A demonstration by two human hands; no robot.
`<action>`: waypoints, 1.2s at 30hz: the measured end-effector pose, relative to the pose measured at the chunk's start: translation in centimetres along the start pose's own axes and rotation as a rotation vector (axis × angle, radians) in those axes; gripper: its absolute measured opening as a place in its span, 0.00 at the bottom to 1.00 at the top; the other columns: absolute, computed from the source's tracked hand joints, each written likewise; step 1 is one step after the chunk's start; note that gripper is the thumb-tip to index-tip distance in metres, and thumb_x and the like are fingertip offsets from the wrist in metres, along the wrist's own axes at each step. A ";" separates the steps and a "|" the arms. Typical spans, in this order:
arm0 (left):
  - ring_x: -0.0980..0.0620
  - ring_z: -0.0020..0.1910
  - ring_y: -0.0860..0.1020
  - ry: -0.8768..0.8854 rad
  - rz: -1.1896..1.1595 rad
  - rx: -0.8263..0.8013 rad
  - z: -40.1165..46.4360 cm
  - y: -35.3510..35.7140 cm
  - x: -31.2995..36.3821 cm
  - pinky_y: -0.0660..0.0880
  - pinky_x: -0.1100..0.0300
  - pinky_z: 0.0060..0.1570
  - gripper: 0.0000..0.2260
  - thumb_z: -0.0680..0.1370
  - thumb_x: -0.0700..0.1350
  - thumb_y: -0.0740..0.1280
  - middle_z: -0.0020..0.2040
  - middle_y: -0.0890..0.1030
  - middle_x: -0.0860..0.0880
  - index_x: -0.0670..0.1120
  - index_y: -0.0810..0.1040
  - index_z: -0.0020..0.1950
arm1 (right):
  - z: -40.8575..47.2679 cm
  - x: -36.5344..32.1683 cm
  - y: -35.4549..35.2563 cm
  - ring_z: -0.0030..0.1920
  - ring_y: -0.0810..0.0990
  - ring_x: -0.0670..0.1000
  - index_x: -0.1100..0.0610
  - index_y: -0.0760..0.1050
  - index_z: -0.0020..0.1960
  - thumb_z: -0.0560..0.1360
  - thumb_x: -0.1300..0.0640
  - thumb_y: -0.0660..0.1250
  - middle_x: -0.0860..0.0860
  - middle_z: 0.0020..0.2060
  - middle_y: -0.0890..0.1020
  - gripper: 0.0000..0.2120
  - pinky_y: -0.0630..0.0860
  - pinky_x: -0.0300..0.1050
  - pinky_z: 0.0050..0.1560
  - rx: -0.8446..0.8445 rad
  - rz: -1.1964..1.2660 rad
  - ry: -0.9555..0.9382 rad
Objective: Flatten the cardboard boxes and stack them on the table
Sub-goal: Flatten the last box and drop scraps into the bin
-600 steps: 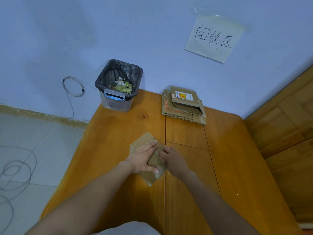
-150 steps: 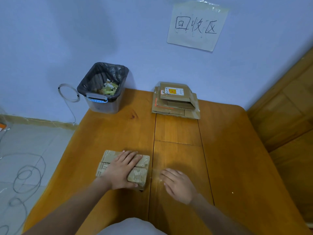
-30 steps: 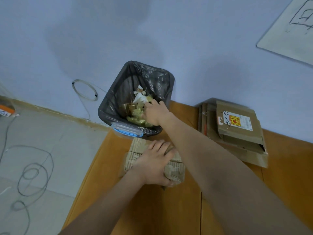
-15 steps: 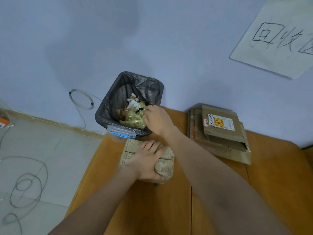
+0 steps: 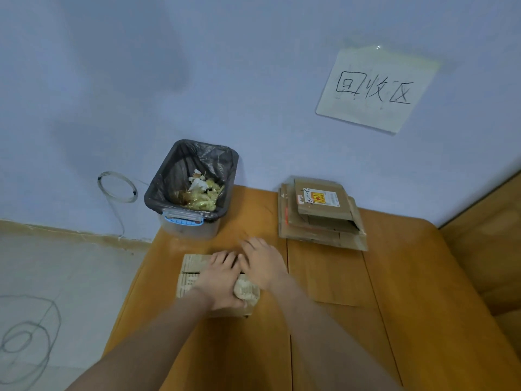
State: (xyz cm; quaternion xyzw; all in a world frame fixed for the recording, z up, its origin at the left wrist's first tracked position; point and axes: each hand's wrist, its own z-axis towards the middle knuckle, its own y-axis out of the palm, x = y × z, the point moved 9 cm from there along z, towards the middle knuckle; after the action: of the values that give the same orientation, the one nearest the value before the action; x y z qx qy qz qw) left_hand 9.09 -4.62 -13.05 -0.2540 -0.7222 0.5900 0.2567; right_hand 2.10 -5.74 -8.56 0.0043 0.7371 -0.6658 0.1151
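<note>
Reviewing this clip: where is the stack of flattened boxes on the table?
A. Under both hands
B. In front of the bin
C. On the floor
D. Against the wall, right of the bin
D: the stack of flattened boxes lies by the wall, right of the bin.

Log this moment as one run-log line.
left hand: presses flattened brown cardboard box | right hand: rests on it | stack of flattened cardboard: by wall | box not yet stacked

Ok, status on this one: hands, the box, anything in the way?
Left hand flat on the flattened box, right hand on it alongside. Box not yet on the stack. Path across the table open; bin off to the left.
</note>
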 end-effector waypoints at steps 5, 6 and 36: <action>0.43 0.73 0.58 0.028 0.009 0.000 -3.8 -0.1 3.7 0.52 0.49 0.74 0.47 0.69 0.71 0.63 0.75 0.60 0.44 0.43 0.55 0.77 | -6.4 -0.7 1.7 0.67 0.66 0.49 0.55 0.66 0.71 0.83 0.51 0.48 0.49 0.67 0.70 0.20 0.65 0.46 0.65 0.057 0.118 0.084; 0.43 0.72 0.59 0.031 0.013 0.009 -4.5 0.0 4.5 0.53 0.49 0.73 0.46 0.69 0.70 0.63 0.74 0.61 0.44 0.43 0.56 0.77 | -7.6 -0.8 2.0 0.67 0.66 0.48 0.54 0.66 0.71 0.83 0.51 0.48 0.49 0.67 0.70 0.20 0.64 0.45 0.66 0.068 0.136 0.102; 0.45 0.55 0.77 -0.205 -0.322 -0.061 -14.7 -0.6 6.1 0.76 0.54 0.47 0.15 0.83 0.51 0.55 0.55 0.80 0.46 0.48 0.80 0.58 | -21.1 -1.3 6.4 0.76 0.48 0.45 0.50 0.59 0.76 0.83 0.51 0.50 0.44 0.76 0.56 0.22 0.53 0.45 0.74 0.055 0.276 0.235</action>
State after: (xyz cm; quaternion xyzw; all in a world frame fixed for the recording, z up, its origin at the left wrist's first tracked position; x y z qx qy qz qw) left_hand 14.45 9.96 -9.54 -0.0813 -0.7934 0.5420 0.2649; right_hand 0.96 15.88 -12.81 0.1865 0.7194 -0.6585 0.1184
